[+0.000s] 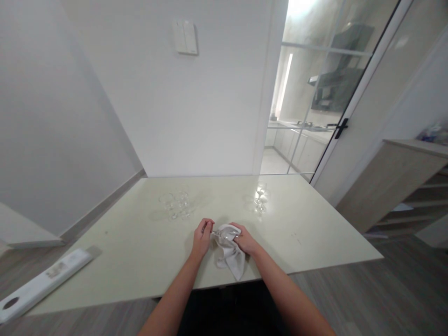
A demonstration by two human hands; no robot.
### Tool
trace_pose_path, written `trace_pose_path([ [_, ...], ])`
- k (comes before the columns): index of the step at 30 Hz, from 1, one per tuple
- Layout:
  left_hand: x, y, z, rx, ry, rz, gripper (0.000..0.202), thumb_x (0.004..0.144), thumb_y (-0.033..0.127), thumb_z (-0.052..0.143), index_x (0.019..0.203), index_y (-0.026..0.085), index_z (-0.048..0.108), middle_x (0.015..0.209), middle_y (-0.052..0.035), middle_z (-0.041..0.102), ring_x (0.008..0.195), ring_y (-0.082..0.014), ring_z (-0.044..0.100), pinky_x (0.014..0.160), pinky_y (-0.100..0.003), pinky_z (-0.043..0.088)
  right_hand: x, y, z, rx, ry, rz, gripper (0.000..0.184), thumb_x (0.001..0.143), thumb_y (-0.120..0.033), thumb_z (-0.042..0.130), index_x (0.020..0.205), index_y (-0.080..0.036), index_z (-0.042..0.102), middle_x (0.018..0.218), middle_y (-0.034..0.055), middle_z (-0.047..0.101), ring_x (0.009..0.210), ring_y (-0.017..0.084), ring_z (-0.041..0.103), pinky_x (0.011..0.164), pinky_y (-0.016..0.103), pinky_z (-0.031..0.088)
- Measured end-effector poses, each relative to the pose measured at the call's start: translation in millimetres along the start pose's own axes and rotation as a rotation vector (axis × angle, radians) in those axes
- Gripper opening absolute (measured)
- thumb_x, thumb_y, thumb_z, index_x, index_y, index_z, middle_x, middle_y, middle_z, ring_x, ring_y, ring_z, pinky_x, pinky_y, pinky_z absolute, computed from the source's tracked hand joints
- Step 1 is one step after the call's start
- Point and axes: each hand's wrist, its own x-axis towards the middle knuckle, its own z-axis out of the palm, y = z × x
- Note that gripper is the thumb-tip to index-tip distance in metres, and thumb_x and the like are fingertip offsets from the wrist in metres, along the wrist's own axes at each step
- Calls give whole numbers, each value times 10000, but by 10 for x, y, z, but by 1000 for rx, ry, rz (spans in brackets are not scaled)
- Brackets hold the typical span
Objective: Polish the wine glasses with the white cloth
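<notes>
A clear stemmed glass (226, 234) lies tilted sideways between my hands, above the table's near edge. My left hand (203, 234) is closed around its foot end, to the left of the bowl. At the bowl end, my right hand (245, 239) grips a white cloth (235, 261). The cloth wraps part of the bowl and hangs down toward the table edge. Some of my right fingers are hidden behind the glass and cloth.
Several clear glasses (177, 204) stand at the left back of the pale table (133, 261). More stemmed glasses (260, 201) are at the right back. A long white object (45, 282) crosses the left table edge. Behind are a wall and a glazed door (315, 93).
</notes>
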Motion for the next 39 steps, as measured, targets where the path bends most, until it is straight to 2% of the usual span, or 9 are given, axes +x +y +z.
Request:
trace_pose_path([
  [7, 2, 47, 14, -22, 6, -30, 289, 861, 465, 497, 814, 188, 564, 585, 44, 444, 496, -107, 389, 475, -228, 316, -9, -4, -15, 53, -61, 19, 387, 629, -214, 733, 1010, -180, 673, 855, -2, 694, 744, 138, 582, 716, 245, 441],
  [14, -12, 46, 9, -46, -21, -27, 307, 853, 490, 504, 831, 187, 553, 597, 41, 450, 511, -113, 402, 493, -230, 319, 12, 26, 31, 167, 13, 75, 192, 733, -340, 634, 807, -181, 712, 773, 24, 710, 769, 190, 630, 764, 318, 490],
  [22, -47, 111, 58, 95, -120, 58, 276, 819, 460, 563, 787, 194, 496, 653, 37, 473, 610, -126, 455, 586, -231, 357, 41, 84, 3, 488, 382, 316, 248, 621, -394, 673, 764, -191, 666, 648, 23, 680, 680, 231, 645, 650, 339, 516],
  [27, -111, 159, 103, 214, -246, 38, 255, 793, 447, 590, 835, 212, 499, 659, 47, 523, 557, -123, 467, 553, -227, 338, 68, 19, -57, 583, 367, 316, 549, 757, -703, 418, 756, -204, 649, 680, 79, 677, 827, 279, 656, 706, 381, 529],
  [30, -130, 156, 97, 249, -299, 46, 235, 800, 427, 582, 870, 217, 502, 669, 45, 550, 542, -127, 492, 555, -230, 346, 62, 37, -28, 635, 356, 305, 702, 733, -819, 347, 858, -197, 646, 758, 99, 695, 866, 291, 657, 724, 404, 527],
  [32, -138, 154, 89, 272, -318, 50, 244, 815, 440, 567, 902, 219, 511, 665, 43, 560, 534, -134, 502, 551, -232, 342, 56, 76, -4, 663, 383, 290, 659, 697, -799, 469, 896, -192, 630, 804, 96, 703, 839, 283, 662, 718, 403, 525],
  [35, -165, 182, 88, 299, -375, 88, 282, 800, 458, 593, 955, 227, 552, 641, 37, 580, 542, -155, 521, 555, -241, 338, 59, 127, 10, 657, 498, 253, 489, 607, -569, 741, 895, -201, 599, 791, 46, 702, 733, 239, 655, 690, 370, 522],
  [37, -190, 217, 95, 303, -459, 143, 288, 786, 461, 612, 964, 236, 594, 648, 21, 604, 574, -172, 540, 576, -250, 349, 69, 135, 4, 631, 555, 253, 449, 545, -443, 811, 848, -197, 590, 724, 14, 686, 644, 208, 631, 646, 345, 516],
  [39, -205, 242, 98, 303, -536, 201, 254, 801, 465, 591, 916, 242, 633, 693, -2, 634, 631, -184, 560, 615, -259, 369, 78, 123, -5, 606, 576, 271, 429, 527, -410, 822, 809, -185, 590, 656, -7, 659, 580, 184, 601, 601, 323, 505],
])
